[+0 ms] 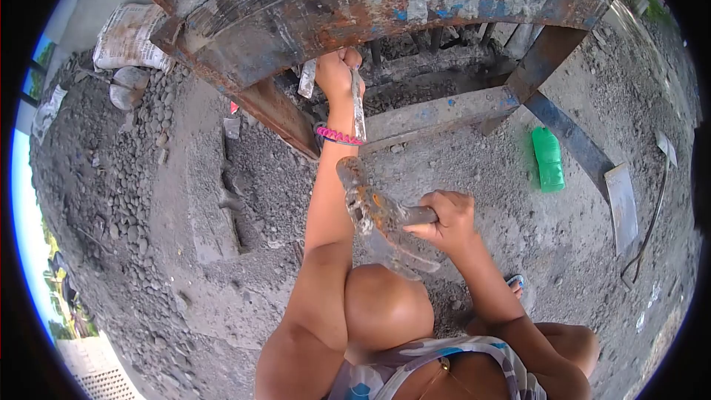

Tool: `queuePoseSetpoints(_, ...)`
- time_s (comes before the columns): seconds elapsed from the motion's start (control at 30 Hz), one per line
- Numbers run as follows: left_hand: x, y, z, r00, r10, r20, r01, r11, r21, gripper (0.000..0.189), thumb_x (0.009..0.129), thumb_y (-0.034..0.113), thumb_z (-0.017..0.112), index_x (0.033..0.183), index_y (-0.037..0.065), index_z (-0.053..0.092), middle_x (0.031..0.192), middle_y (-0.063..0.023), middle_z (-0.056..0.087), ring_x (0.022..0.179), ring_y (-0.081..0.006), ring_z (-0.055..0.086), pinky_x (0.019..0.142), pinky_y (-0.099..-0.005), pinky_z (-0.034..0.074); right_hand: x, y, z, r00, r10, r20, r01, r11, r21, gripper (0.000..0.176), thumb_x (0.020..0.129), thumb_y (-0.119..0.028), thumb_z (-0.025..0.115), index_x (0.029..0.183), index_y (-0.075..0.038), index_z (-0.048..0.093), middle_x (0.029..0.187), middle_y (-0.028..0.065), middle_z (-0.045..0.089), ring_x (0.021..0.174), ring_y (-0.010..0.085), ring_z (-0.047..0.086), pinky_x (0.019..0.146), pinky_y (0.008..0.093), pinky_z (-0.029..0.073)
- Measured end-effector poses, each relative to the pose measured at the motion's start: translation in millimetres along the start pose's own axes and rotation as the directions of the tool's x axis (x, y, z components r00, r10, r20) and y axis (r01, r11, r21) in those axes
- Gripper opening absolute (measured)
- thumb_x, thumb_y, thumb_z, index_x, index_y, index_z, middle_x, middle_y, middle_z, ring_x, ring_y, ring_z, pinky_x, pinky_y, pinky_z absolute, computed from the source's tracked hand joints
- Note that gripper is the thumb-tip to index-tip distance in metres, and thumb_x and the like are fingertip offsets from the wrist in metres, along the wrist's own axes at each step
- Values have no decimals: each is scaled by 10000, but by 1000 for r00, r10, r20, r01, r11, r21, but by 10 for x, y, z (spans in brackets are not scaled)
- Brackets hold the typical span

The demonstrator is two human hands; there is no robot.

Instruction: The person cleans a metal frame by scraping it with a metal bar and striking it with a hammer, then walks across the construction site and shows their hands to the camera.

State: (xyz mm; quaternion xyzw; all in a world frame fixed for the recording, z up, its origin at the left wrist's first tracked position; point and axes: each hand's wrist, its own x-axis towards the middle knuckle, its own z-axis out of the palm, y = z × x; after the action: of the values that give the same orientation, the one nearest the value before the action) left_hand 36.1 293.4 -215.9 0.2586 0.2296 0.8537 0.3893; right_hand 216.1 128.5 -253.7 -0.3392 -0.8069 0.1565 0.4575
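Note:
My left hand point(339, 74) is reached forward under the rusty metal frame point(311, 33), its fingers closed. A narrow, pale-crusted flat metal bar point(359, 111) sticks out of that fist back toward my wrist. Another short flat piece point(306, 79) shows just left of the fist. My right hand point(446, 218) is wrapped round the handle of a worn claw hammer point(370, 211). The hammer's head is raised over my knee, to the right of my left forearm, and its curved claw points down toward me.
A green plastic bottle point(547, 159) lies on the gritty ground at right. Beyond it are a flat metal plate point(622, 211) and a thin bent rod point(656, 222). A concrete slab point(207, 200), loose stones point(137, 207) and a stained sack point(129, 37) are at left.

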Motion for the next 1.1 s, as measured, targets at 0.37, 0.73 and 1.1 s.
queuePoseSetpoints(0.37,-3,-14,-12,1000,-9,-9,9,1000,-9,151,738,47,402,611,67,324,524,-1,297,385,-92,199,399,-278,187,33,-47,-142,999,-33,-21,32,997,-65,474,571,-506,660,588,-61,498,487,50,477,407,207,502,398,289,412)
queuePoseSetpoints(0.73,22,-63,-53,1000,-6,-19,6,999,-31,158,746,51,431,602,54,365,512,-5,319,370,-93,227,390,-276,191,39,-143,-136,999,32,34,-31,999,-18,445,580,-471,679,579,-64,501,495,67,504,430,221,523,403,293,415)
queuePoseSetpoints(1.1,83,-73,-113,999,27,32,-26,999,-34,170,746,48,445,599,71,362,517,4,306,374,-89,223,378,-263,199,27,-142,-180,990,68,-125,-39,975,221,449,617,-473,658,606,-55,495,512,75,494,441,225,522,403,282,393)
